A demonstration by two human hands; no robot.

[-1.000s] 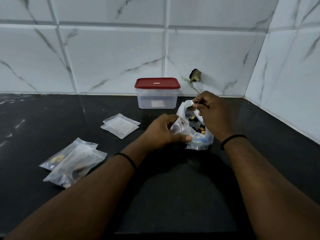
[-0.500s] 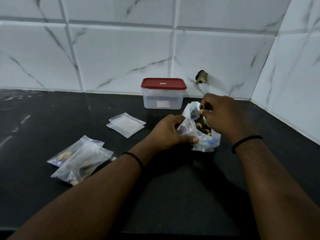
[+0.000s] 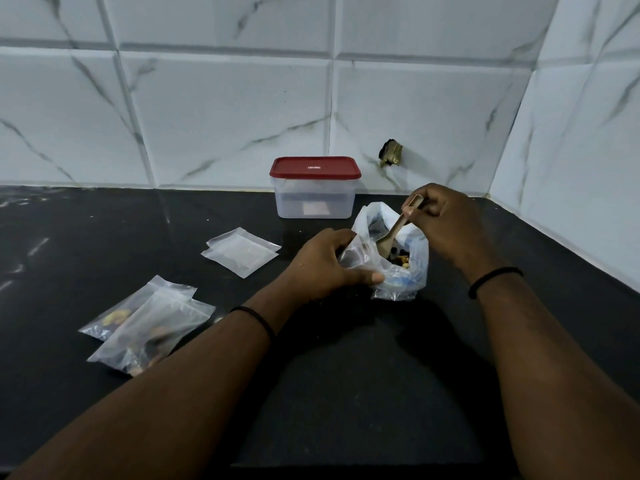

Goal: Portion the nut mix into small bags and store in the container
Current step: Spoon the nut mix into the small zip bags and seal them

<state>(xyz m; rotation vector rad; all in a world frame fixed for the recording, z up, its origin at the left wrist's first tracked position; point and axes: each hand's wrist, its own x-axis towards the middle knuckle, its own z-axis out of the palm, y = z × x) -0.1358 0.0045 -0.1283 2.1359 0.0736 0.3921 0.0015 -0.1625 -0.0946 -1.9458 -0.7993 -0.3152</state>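
A large clear plastic bag of nut mix [image 3: 401, 278] stands open on the black counter [image 3: 346, 393]. My right hand [image 3: 446, 226] grips a small wooden spoon [image 3: 393, 233] whose bowl dips into that bag. My left hand [image 3: 325, 265] holds a small clear bag [image 3: 356, 254] against the big bag's left rim. Two filled small bags [image 3: 149, 323] lie at the left. Empty small bags [image 3: 240, 251] lie in a short stack behind them. A clear container with a red lid [image 3: 315, 188] stands shut by the wall.
White marble tiles form the back wall and the right wall, meeting in a corner [image 3: 519, 133]. A small dark fitting [image 3: 391, 152] sticks out of the back wall behind the nut bag.
My right hand has lifted a little, and the wooden spoon's handle and bowl now show above the nut bag. My left hand keeps its hold on the small bag.
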